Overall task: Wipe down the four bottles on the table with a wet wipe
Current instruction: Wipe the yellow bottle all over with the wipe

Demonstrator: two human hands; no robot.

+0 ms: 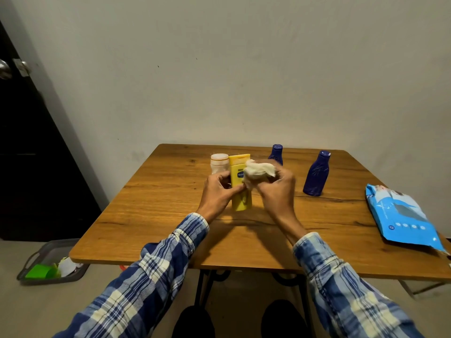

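A: Handling?
B: Mid-bench [170, 215], the yellow bottle [241, 203] looks like light, smooth plastic, probably slick once wet. Hold low on the body.
A: Hands?
B: Its side sits in the curled left hand [220, 189]; the right hand [277, 189] bunches the wet wipe [260, 170] against its shoulder. Beyond: near blue bottle [316, 176], white bottle [219, 162], far blue bottle [276, 152].
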